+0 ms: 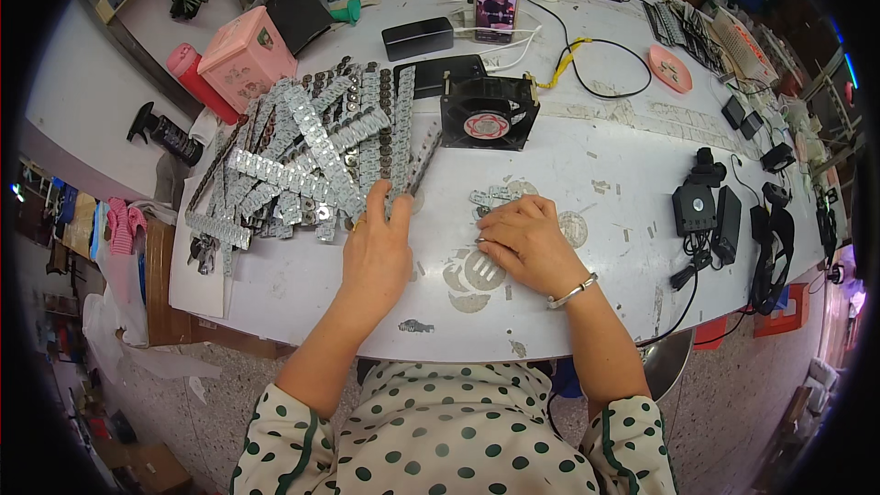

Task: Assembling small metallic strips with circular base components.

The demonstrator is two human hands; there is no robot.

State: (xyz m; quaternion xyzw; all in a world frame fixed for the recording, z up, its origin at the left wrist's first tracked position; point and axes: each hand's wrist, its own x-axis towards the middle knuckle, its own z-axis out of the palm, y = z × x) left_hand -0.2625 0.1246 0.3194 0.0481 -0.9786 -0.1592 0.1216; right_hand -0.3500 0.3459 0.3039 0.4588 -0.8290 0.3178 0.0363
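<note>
A heap of silver metal strips (316,142), made of many small linked segments, spreads over the table's left side. My left hand (376,252) is at the heap's near right edge, fingers partly bent, with a ring on one. Its fingertips meet the lower end of a tilted, slightly blurred strip (422,160); the exact grip is partly hidden. My right hand (527,238), with a bangle at the wrist, rests on the table with fingers curled together. Something tiny and shiny shows at its fingertips. Just beyond them lie a few small metal pieces (493,194).
A black square fan (489,113) stands beyond my hands. Behind it are a black box (418,38), a propped phone (496,5) and cables. A pink box (247,57) and red bottle (197,78) stand left. Black devices with cords (697,209) lie right. Another person sits opposite.
</note>
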